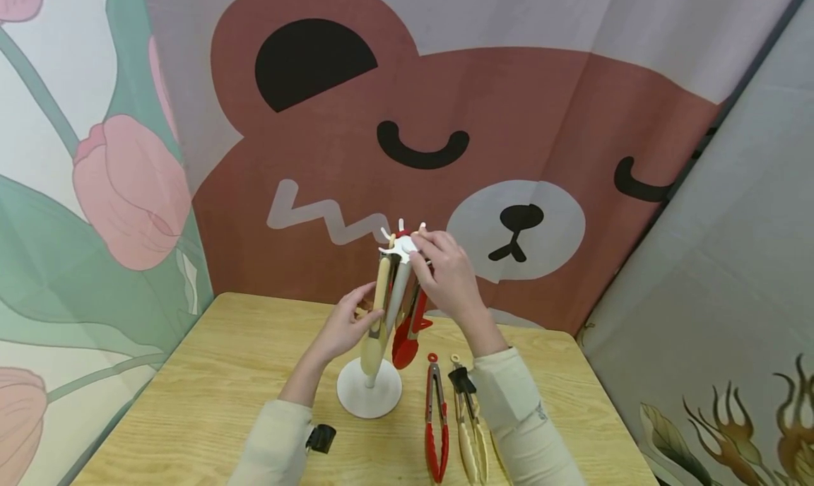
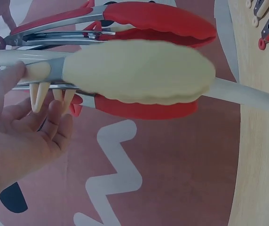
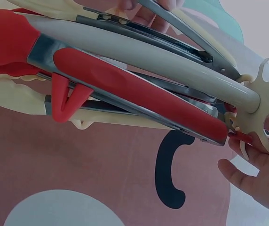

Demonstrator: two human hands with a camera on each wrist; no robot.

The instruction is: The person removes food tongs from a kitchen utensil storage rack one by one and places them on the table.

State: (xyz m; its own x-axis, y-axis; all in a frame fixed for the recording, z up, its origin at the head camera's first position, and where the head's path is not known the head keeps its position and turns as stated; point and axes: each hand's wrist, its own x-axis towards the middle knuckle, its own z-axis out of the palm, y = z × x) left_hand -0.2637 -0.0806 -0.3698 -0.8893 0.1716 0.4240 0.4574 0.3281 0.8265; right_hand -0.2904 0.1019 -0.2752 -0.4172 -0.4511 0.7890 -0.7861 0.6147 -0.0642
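A white utensil stand (image 1: 402, 288) with a round base and a ring of hooks stands on the table. Cream tongs (image 1: 382, 281) and red tongs (image 1: 407, 341) hang around its pole. My left hand (image 1: 346, 323) holds the cream tongs by the handle, thumb (image 2: 12, 75) in front and fingers behind. Up at the top, my right hand (image 1: 448, 270) grips the white hook head (image 3: 257, 106), beside the loop of the red tongs (image 3: 139, 94). Some of its fingertips are hidden behind the hooks.
Loose red tongs (image 1: 437, 422) lie on the wooden table (image 1: 254, 359), right of the base. Beside them are cream tongs (image 1: 467, 429) with a black clip (image 1: 461, 380), partly hidden by my right sleeve. A printed bear curtain (image 1: 509, 119) hangs behind the table.
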